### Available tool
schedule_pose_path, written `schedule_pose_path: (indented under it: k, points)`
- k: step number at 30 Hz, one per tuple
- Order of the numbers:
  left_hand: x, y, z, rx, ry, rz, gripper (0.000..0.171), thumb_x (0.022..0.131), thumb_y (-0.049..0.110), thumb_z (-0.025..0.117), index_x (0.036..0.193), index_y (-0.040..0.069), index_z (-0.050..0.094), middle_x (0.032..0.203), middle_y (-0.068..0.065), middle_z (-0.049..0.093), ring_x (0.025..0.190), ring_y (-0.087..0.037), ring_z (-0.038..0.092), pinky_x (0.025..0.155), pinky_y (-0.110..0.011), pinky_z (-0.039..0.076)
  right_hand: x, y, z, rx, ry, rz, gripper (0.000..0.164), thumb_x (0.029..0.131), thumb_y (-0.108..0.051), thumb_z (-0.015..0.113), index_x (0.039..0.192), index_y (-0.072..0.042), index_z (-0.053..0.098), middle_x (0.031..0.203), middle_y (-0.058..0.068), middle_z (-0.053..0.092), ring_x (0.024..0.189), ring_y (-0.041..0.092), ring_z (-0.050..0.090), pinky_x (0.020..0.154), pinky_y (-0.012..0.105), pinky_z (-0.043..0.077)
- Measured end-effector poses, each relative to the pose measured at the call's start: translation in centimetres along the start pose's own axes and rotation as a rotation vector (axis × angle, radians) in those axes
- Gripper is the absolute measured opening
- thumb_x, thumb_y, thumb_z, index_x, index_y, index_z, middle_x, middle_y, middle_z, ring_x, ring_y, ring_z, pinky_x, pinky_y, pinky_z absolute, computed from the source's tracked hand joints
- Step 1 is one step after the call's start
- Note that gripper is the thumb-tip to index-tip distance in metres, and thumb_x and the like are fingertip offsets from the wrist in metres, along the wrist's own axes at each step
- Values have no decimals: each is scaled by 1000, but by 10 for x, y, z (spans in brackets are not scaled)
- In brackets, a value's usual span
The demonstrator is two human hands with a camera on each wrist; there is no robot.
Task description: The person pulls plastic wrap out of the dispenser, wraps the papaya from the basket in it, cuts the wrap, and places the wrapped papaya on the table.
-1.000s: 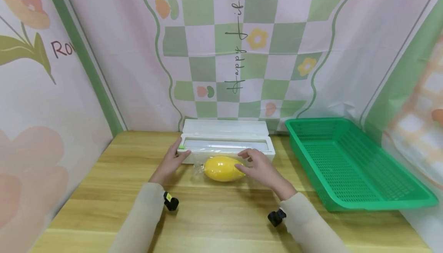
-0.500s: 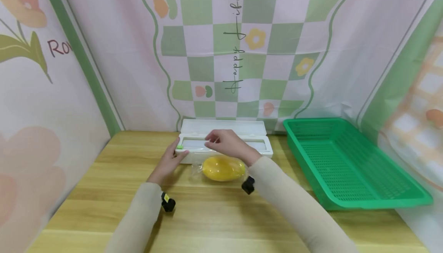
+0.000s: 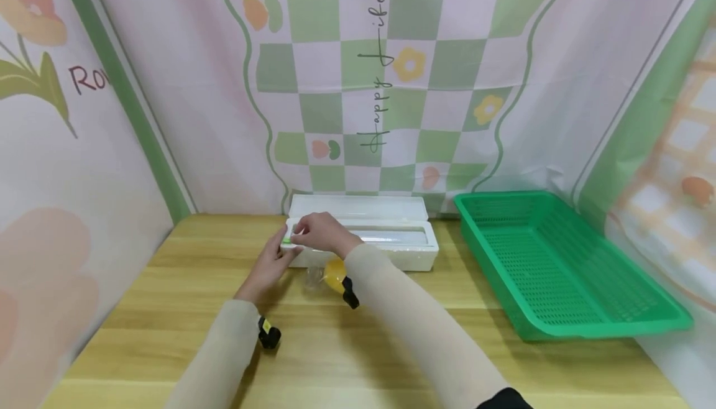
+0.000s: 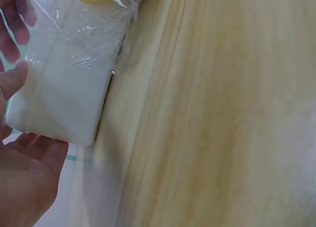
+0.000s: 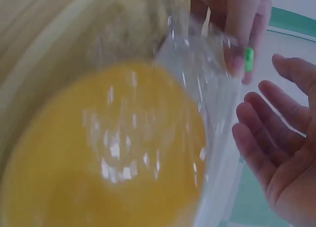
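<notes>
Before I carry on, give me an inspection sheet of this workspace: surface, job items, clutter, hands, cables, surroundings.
Surface: wooden table.
Job items: white box with lid raised and green tab at its left end; yellow item in clear wrap in front, partly hidden by the right arm in the head view.
Clutter: only a green basket, at the table's right side.
Left hand: grips the box's left end.
Right hand: fingers loosely curled near the tab, no object seen in them.
Cables: nothing seen.
Surroundings: patterned curtain behind.
</notes>
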State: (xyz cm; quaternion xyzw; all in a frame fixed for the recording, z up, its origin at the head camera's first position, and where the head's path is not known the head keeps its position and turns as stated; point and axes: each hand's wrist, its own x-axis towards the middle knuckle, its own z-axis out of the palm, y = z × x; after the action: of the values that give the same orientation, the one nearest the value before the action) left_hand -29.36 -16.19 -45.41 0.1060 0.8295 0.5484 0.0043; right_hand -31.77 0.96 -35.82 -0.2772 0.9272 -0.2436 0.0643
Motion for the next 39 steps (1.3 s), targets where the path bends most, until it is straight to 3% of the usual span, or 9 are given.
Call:
schedule_pose_path:
  k: [3, 12, 19, 24, 32, 39]
  points:
    - [-1, 0, 0, 24, 7, 6, 76, 105, 33, 54, 161, 7, 10, 164, -22, 10, 146, -44, 20, 115, -57, 26, 4, -4, 9, -20, 9, 28, 26, 98, -30, 66, 112, -9, 73, 108, 2, 72, 100, 18, 65, 88, 31, 52]
    - [-3, 4, -2, 48, 8, 8, 71, 106, 25, 52, 160, 5, 11, 164, -23, 10, 145, -44, 21, 114, -58, 26, 9, -13, 21, -115, 97, 144, 21, 91, -38, 74, 100, -18, 77, 103, -6, 72, 93, 15, 64, 72, 29, 52]
    - [2, 0, -4, 36, -21, 10, 76, 104, 33, 54, 161, 7, 11, 165, -21, 7, 147, -43, 17, 116, -56, 23, 10, -13, 25, -189, 143, 185, 21, 92, -42, 72, 100, -23, 77, 106, -6, 72, 94, 17, 65, 72, 35, 53]
    - [3, -1, -4, 6, -15, 6, 78, 103, 34, 57, 161, 8, 11, 165, -20, 8, 147, -43, 18, 115, -56, 26, 9, -14, 25, -202, 147, 204, 22, 93, -45, 70, 99, -24, 77, 106, -7, 71, 91, 16, 64, 69, 34, 52]
    - [4, 3, 4, 92, 47, 4, 75, 103, 31, 59, 160, 8, 17, 164, -18, 18, 144, -42, 28, 113, -54, 32, 9, -11, 26, -201, 143, 213, 21, 93, -45, 70, 92, -25, 75, 106, -7, 70, 92, 16, 63, 68, 33, 52]
    - [0, 0, 4, 48, 48, 2, 76, 104, 32, 58, 161, 8, 14, 163, -20, 18, 144, -40, 28, 112, -53, 34, 7, -11, 24, -252, 105, 199, 18, 95, -44, 67, 90, -27, 71, 104, -5, 69, 92, 16, 61, 69, 34, 52]
